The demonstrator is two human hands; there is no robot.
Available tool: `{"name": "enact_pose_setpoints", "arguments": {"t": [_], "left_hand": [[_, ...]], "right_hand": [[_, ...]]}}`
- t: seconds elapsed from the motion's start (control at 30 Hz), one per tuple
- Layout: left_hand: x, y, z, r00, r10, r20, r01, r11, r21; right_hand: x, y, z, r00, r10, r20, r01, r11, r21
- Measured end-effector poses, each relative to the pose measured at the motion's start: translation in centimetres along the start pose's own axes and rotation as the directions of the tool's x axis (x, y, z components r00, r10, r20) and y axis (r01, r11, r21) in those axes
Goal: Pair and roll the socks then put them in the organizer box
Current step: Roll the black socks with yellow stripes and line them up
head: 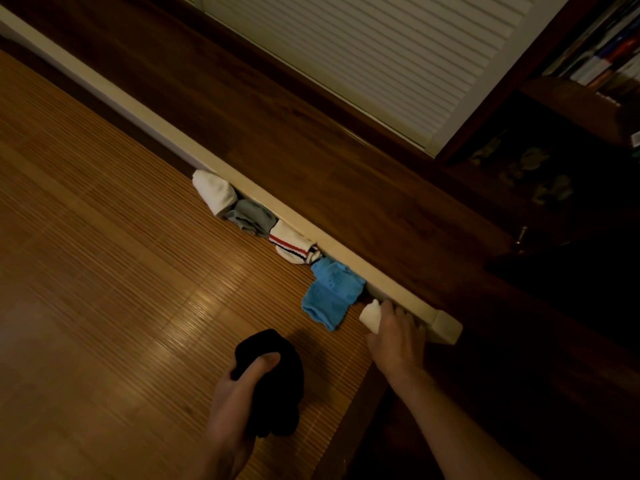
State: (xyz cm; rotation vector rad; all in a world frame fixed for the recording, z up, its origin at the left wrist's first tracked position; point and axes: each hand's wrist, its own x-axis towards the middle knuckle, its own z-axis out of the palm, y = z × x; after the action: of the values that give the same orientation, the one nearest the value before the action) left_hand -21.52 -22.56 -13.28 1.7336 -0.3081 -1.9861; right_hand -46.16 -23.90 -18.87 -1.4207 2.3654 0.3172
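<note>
The left hand grips a black sock over open bamboo mat. The right hand holds a white sock at the cream rail near its end, just beside the blue sock.

No legible text, number, brand or sign anywhere in view.
Book spines, top right: coloured bands and pale blocks only; lettering too small and blurred to read.
Blue socks: faint darker marks on fabric, maybe print; illegible.
Striped socks: red, dark and white bands, not readable as label.
Pale scrap at right edge: too small to tell whether printed.
</note>
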Motion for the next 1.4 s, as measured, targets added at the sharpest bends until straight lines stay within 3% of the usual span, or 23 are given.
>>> {"name": "enact_pose_setpoints", "arguments": {"t": [0.07, 0.13, 0.17, 0.27, 0.43, 0.6, 0.7, 0.77, 0.8, 0.87, 0.97, 1.07, 1.13, 1.4], "left_hand": [[0.0, 0.1, -0.5, 1.000, 0.000, -0.012, 0.000, 1.000, -0.002], [-0.1, 0.1, -1.0, 1.000, -0.007, -0.029, 0.007, 1.000, -0.009], [-0.1, 0.1, -1.2, 0.999, -0.013, -0.035, 0.012, 1.000, -0.017], [-0.2, -0.2, -1.5, 0.999, -0.023, -0.046, 0.022, 0.999, -0.028], [-0.5, 0.0, -2.4, 0.996, -0.050, -0.073, 0.049, 0.999, -0.022], [-0.6, 0.2, -3.4, 0.996, -0.054, -0.077, 0.050, 0.998, -0.043], [-0.9, 0.3, -3.1, 0.996, -0.054, -0.072, 0.051, 0.998, -0.046], [-1.0, 0.3, -2.9, 0.997, -0.050, -0.063, 0.047, 0.997, -0.054], [-1.0, 0.4, -2.7, 0.997, -0.052, -0.057, 0.048, 0.997, -0.059], [-0.8, 0.4, -2.4, 0.996, -0.056, -0.063, 0.052, 0.997, -0.060], [-0.7, 0.3, -1.7, 0.993, -0.053, -0.109, 0.048, 0.997, -0.053], [-0.7, 0.4, -1.3, 0.993, -0.045, -0.109, 0.040, 0.998, -0.048], [-0.7, 0.3, -1.4, 0.994, -0.045, -0.100, 0.040, 0.998, -0.054], [-0.7, 0.3, -1.8, 0.994, -0.070, -0.083, 0.060, 0.992, -0.108]], "right_hand": [[-0.3, 0.1, -0.4, 0.994, 0.056, -0.094, -0.035, 0.976, 0.213], [-1.4, -1.0, -0.8, 0.969, 0.062, -0.241, 0.042, 0.914, 0.402], [-2.1, -1.8, -0.9, 0.956, 0.037, -0.292, 0.092, 0.905, 0.416], [-3.3, -4.6, -0.5, 0.905, -0.149, -0.397, 0.267, 0.928, 0.259], [-1.4, -7.2, -1.0, 0.834, -0.414, -0.364, 0.418, 0.906, -0.073], [2.0, -5.7, -3.2, 0.824, -0.322, -0.467, 0.339, 0.939, -0.049], [3.7, -5.1, -4.1, 0.828, -0.367, -0.425, 0.362, 0.927, -0.095], [3.8, -5.0, -4.4, 0.843, -0.295, -0.450, 0.341, 0.940, 0.021], [3.4, -4.9, -4.3, 0.836, -0.268, -0.480, 0.345, 0.935, 0.079], [1.4, -5.3, -3.4, 0.784, -0.350, -0.512, 0.425, 0.905, 0.032], [-1.8, -6.1, -1.3, 0.786, -0.495, -0.371, 0.516, 0.855, -0.046], [-2.4, -6.1, -0.1, 0.820, -0.526, -0.225, 0.519, 0.850, -0.095], [-1.9, -5.9, -0.3, 0.812, -0.543, -0.216, 0.521, 0.840, -0.151], [3.0, -5.0, -3.7, 0.860, -0.333, -0.386, 0.333, 0.940, -0.071]]}}
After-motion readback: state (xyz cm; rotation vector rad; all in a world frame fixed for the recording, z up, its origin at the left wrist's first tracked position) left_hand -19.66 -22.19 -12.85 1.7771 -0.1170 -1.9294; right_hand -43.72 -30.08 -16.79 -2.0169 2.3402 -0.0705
